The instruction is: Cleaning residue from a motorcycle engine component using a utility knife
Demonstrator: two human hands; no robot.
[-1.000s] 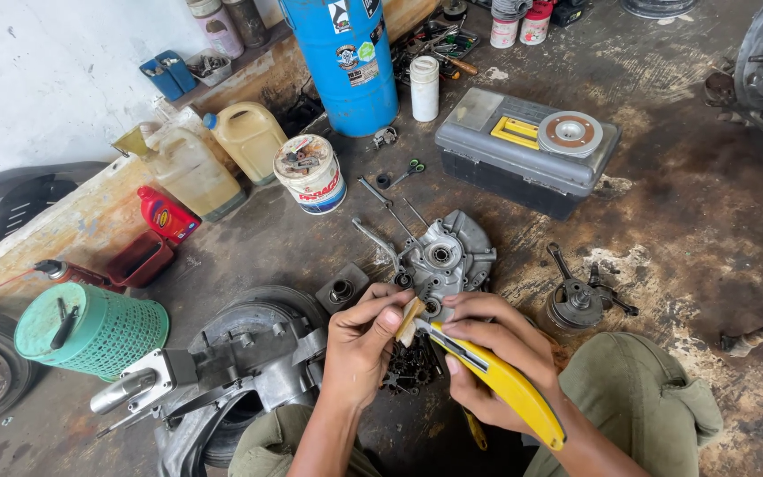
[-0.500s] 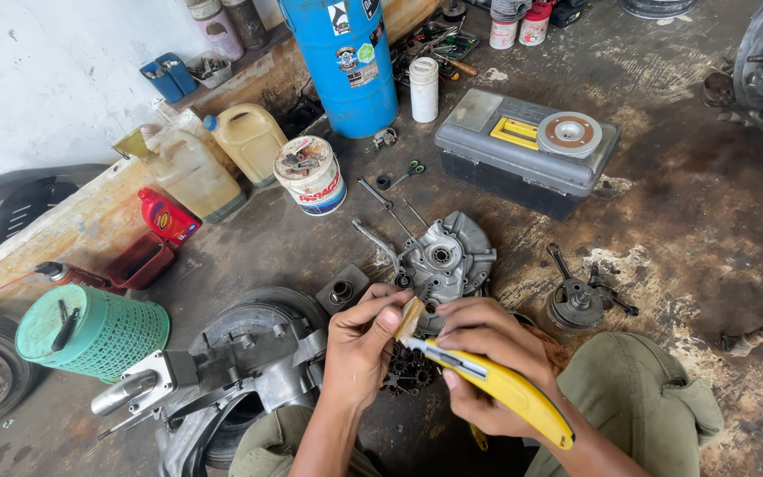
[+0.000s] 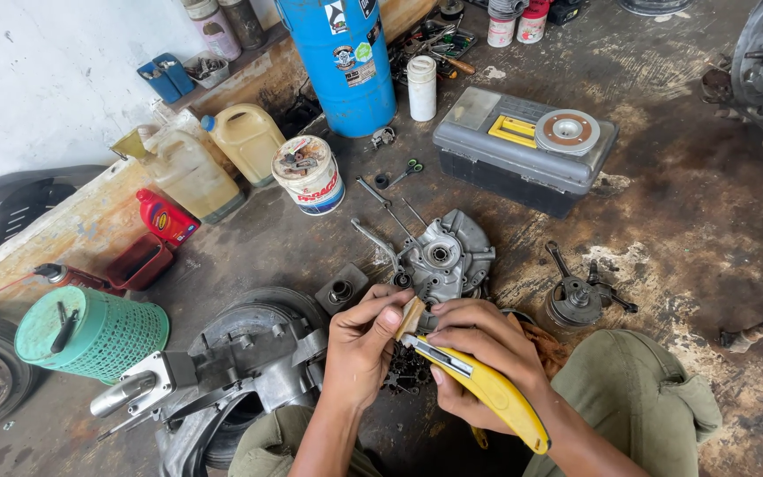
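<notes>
A small tan flat piece [image 3: 411, 316] is pinched between the closed fingers of the left hand [image 3: 362, 340], low in the middle of the frame. A yellow-handled utility knife [image 3: 479, 384] is gripped in the closed right hand [image 3: 487, 353], its blade tip laid against the piece, just below the grey metal engine cover [image 3: 449, 256] on the floor.

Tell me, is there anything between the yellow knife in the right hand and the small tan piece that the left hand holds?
Nothing visible. The left hand pinches the small tan piece, and the yellow utility knife in the right hand already reaches it, its tip at the piece's lower end.
</notes>
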